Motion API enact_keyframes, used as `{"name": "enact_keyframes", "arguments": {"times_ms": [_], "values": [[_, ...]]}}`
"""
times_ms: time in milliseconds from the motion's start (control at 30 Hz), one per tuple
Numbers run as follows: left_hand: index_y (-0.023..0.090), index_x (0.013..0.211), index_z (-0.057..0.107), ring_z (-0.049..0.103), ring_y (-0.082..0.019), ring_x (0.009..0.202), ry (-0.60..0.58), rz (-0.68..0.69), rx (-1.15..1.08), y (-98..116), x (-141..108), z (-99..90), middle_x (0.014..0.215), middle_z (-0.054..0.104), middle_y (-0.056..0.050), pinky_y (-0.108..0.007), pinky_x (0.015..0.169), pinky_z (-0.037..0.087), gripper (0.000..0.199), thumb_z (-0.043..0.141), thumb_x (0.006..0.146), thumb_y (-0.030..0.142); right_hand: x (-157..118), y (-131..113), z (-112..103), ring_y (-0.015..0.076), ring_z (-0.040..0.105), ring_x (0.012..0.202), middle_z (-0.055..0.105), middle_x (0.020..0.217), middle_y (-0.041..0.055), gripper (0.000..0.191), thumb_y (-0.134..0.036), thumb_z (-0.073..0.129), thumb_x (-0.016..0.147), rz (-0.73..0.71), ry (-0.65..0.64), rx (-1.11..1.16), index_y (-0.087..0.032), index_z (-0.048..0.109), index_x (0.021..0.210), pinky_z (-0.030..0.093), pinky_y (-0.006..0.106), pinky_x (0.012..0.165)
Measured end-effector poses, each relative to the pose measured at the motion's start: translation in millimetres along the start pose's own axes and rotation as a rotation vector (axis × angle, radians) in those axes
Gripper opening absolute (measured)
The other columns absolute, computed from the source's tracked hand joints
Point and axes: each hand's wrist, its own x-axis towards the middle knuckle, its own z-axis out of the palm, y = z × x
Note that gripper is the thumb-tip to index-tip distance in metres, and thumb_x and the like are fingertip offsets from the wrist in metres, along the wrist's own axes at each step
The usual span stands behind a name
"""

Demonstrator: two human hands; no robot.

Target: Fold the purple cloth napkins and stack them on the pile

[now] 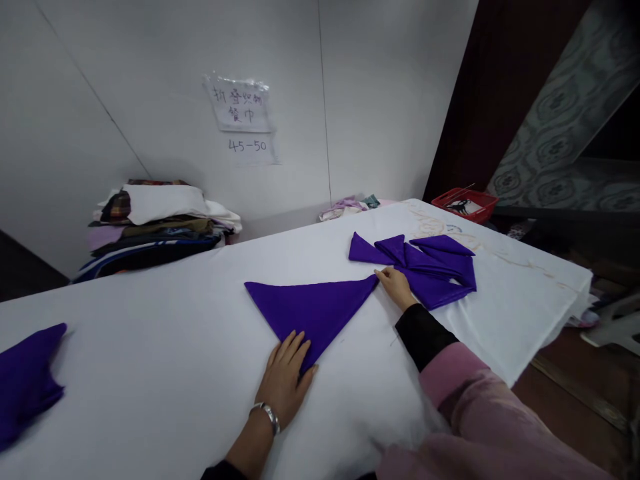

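A purple cloth [315,307] lies on the white-covered table [165,347] as a triangle, its long edge towards the wall and its point towards me. My left hand [285,381] rests flat with fingers stretched on the near left side of this triangle, by its point. At the far right corner, my right hand [395,285] pinches the tip of the same cloth between thumb and fingers. Just beyond my right hand, folded purple cloths [440,270] lie together in a loose overlapping group.
Another purple cloth [25,380] lies at the left edge. A pile of clothes [165,220] stands against the wall, with crumpled fabrics [345,208] farther right. A red basket [483,208] is beyond the table's far right side.
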Motion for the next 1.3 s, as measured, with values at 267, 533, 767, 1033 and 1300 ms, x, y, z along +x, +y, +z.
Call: {"name": "enact_keyframes", "arguments": {"times_ms": [267,533,767,1033,1300], "values": [[0.018,0.125,0.049,0.036,-0.026,0.129,-0.020,-0.001,-0.003,1.4,0.5,-2.5,0.135,0.048,-0.009,-0.048,0.101,0.036,0.045,0.042,0.088,0.042,-7.4,-11.6,1.3,0.0160,0.056,0.067,0.065,0.070,0.0019,0.027,-0.045,0.055,0.078,0.026,-0.060,-0.176,-0.020,0.064,0.072,0.029,0.024,0.054],[0.018,0.125,0.050,0.035,-0.026,0.130,-0.035,-0.018,-0.009,2.2,1.0,-3.0,0.136,0.047,-0.008,-0.049,0.101,0.037,0.045,0.041,0.088,0.043,-8.9,-12.1,0.8,0.0148,0.059,0.075,0.068,0.082,0.0020,0.022,-0.033,0.047,0.085,-0.013,-0.075,-0.266,-0.021,0.064,0.080,0.030,0.023,0.057],[0.018,0.123,0.051,0.036,-0.026,0.129,-0.049,-0.026,-0.019,2.6,0.2,-3.2,0.134,0.049,-0.008,-0.047,0.101,0.038,0.044,0.042,0.087,0.042,-9.8,-12.9,1.8,0.0177,0.058,0.078,0.067,0.085,0.0056,0.019,-0.027,0.047,0.085,-0.044,-0.076,-0.379,-0.019,0.064,0.085,0.033,0.025,0.062],[0.017,0.119,0.055,0.039,-0.027,0.127,-0.029,-0.010,-0.004,4.2,0.7,-4.1,0.132,0.051,-0.009,-0.049,0.101,0.037,0.040,0.043,0.087,0.038,-8.6,-8.7,1.6,0.0181,0.054,0.092,0.061,0.099,0.0082,0.021,-0.027,0.049,0.086,-0.087,-0.082,-0.457,-0.018,0.064,0.096,0.036,0.024,0.072],[0.019,0.111,0.060,0.044,-0.028,0.121,0.015,-0.057,-0.029,15.8,-5.1,-11.5,0.125,0.055,-0.010,-0.048,0.099,0.039,0.031,0.050,0.084,0.029,-8.1,-5.2,0.3,0.0199,0.055,0.086,0.060,0.090,0.0093,0.018,-0.025,0.048,0.085,-0.158,-0.139,-0.475,-0.016,0.064,0.086,0.037,0.027,0.066]]}}
